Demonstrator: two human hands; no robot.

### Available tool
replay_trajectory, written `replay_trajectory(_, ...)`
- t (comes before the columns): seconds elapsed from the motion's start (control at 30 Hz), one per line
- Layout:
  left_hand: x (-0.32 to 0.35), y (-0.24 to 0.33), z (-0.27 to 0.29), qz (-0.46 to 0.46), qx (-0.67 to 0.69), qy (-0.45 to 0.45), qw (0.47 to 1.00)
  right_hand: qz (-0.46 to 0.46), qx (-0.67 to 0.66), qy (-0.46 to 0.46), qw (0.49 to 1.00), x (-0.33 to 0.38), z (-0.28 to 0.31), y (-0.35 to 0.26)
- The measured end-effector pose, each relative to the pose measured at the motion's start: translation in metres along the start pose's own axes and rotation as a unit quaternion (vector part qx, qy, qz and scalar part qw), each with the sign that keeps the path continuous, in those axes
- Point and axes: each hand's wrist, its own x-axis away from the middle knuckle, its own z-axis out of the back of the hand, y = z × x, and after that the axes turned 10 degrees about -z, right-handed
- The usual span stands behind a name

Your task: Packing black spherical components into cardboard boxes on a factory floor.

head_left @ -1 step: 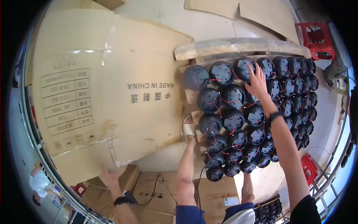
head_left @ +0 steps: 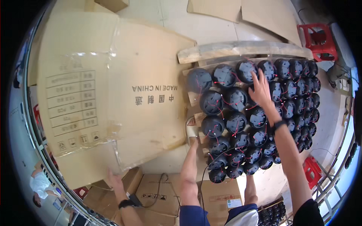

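Observation:
A large flattened cardboard sheet (head_left: 151, 124), brown with printing and strips of clear tape, spreads across the left side. My left hand (head_left: 115, 181) grips its near edge, with some fingers hidden. Stretched out over the right side, my right hand (head_left: 261, 90) is open with its fingers spread. It rests on or just above the far rows of black round housings (head_left: 235, 98); contact cannot be made out. Thin red wires with small white connectors trail from many of the housings, which stand in rows on a wooden pallet (head_left: 241, 49).
Closed cardboard boxes (head_left: 156, 188) stand near my legs. Red stools (head_left: 319, 43) are at the far right and lower right. Loose cardboard (head_left: 269, 19) lies on the floor beyond the pallet. My foot (head_left: 192, 130) is between sheet and housings. More black parts (head_left: 272, 214) sit at lower right.
The cardboard sheet has shifted slightly to the right, and my left hand shows more sharply at its edge. My right hand has drawn a little toward me over the housings.

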Motion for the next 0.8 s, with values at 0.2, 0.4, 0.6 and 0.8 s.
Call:
replay_trajectory(0.2,0.131,0.113,-0.064,-0.228,-0.069,0.033,0.971,0.066,-0.161,-0.109,0.979,0.154,0.167,-0.054)
replay_trajectory(0.4,0.232,0.231,-0.073,-0.366,-0.021,0.099,0.925,0.026,-0.265,-0.2,0.943,0.309,0.253,-0.046)
replay_trajectory(0.6,0.382,0.321,-0.017,-0.507,-0.136,0.045,0.85,0.049,-0.307,-0.222,0.924,0.379,0.34,-0.068)
replay_trajectory(0.8,0.508,0.386,0.027,-0.534,-0.267,-0.067,0.799,0.235,-0.59,-0.166,0.754,0.353,0.498,-0.206)
